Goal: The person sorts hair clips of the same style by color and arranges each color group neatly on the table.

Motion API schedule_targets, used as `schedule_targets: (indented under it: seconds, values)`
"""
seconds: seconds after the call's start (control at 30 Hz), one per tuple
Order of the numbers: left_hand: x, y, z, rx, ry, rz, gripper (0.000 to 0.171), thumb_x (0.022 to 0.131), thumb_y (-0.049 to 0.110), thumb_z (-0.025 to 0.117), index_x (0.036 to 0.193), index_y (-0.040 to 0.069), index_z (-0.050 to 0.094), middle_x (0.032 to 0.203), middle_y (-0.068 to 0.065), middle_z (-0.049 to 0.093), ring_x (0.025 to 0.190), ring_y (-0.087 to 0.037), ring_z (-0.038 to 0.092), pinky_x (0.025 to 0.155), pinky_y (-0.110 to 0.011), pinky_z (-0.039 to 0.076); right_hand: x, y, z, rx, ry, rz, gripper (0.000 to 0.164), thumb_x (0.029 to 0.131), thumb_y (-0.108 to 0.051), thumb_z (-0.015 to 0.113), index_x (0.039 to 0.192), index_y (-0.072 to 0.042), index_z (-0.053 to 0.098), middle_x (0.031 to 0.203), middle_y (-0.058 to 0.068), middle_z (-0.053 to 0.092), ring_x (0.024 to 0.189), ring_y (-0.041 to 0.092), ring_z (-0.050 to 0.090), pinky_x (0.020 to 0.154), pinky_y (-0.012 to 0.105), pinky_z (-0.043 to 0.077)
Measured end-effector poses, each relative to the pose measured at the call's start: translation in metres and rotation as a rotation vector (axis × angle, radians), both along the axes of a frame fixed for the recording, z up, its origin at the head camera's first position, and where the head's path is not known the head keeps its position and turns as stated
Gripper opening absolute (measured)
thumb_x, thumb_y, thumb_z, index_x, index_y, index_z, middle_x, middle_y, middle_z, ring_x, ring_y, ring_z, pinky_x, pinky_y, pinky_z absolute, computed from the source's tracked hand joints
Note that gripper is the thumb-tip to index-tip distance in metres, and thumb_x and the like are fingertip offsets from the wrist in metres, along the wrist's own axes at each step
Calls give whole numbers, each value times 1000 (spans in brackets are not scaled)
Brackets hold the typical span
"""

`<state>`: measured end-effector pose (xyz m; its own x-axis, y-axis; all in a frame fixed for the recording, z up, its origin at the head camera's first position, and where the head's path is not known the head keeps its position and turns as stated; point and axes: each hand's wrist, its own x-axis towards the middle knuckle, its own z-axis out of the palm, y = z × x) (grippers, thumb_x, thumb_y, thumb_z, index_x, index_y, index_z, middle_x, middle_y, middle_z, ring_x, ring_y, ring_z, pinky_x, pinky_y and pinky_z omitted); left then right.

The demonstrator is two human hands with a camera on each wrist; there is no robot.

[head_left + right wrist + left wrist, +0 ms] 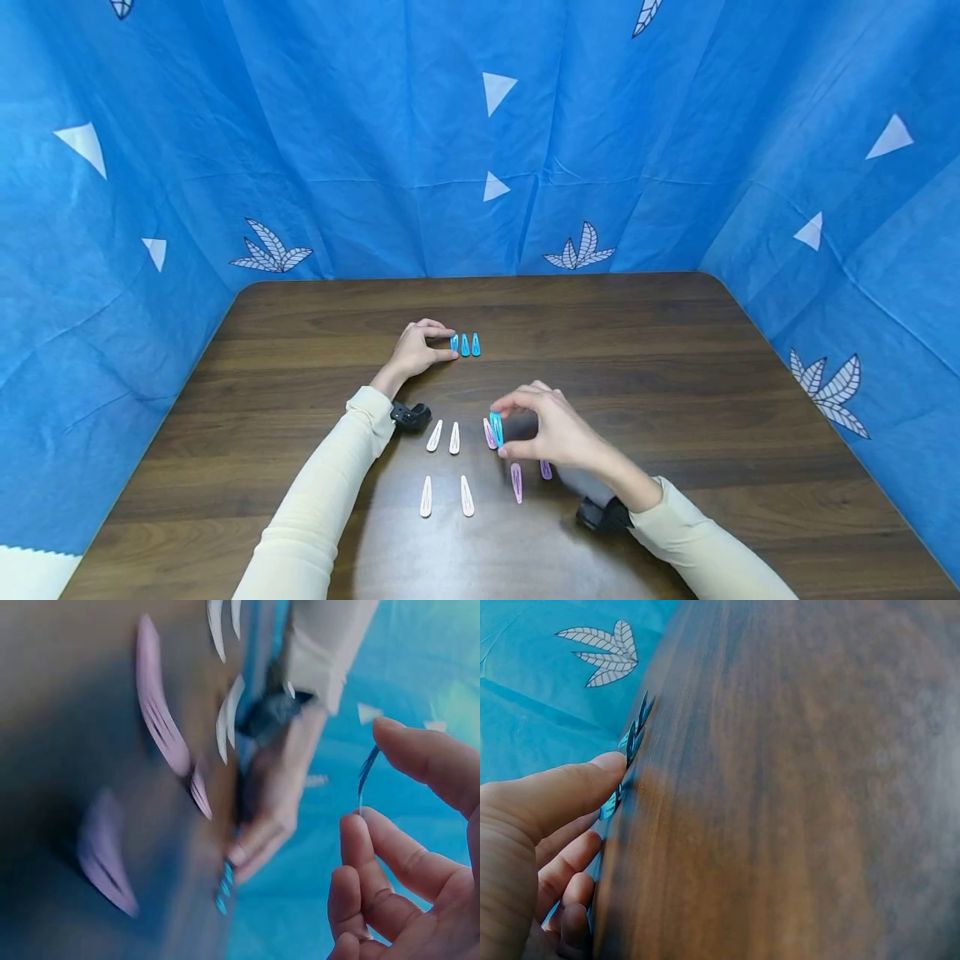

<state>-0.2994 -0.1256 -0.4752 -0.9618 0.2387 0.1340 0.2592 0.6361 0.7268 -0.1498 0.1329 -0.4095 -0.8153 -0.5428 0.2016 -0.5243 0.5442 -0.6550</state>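
Three blue snap hair clips stand in a short row toward the far side of the table. My left hand point(420, 348) has its thumb and fingers at the two ends of the leftmost blue hair clip point(454, 342), pinching it at the table surface. Just right of it lie the middle blue clip point(465, 345) and the right blue clip point(476, 344). Nearer to me, my right hand point(555, 427) pinches another blue hair clip point(365, 778) by its ends, raised over the table. Below that hand are three pinkish-purple clips, one point(490, 435) partly behind the held clip.
Several white hair clips point(454, 438) lie on the brown wooden table point(637, 333), left of the purple clips point(517, 483). A blue patterned curtain point(420, 133) hangs along the back and sides. Dark camera bands point(411, 417) sit on both wrists.
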Motion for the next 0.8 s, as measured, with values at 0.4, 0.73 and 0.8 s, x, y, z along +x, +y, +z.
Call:
schedule_targets:
  seconds: [0.4,0.73,0.8]
  values:
    - [2,0,2,8,-19,11,45,76,23,83,118,9,72,123,-9,63,117,-30,49,101,-45,39,-78,-5,23,-83,-19,-95,49,73,-15,85,118,-6,68,106,13,68,100,32,57,88,46,46]
    - [-1,1,-1,15,-46,18,46,77,25,83,119,10,71,124,-7,62,118,-27,48,101,-44,39,-127,-16,5,-39,-114,-184,48,77,-13,82,122,-5,66,109,12,68,103,29,59,92,47,48]
    - [-1,1,-1,17,-47,19,46,77,25,83,119,11,71,124,-7,63,117,-27,48,101,-44,39,-133,-16,1,-30,-149,-198,48,78,-14,81,123,-6,65,110,12,68,103,29,59,91,46,49]
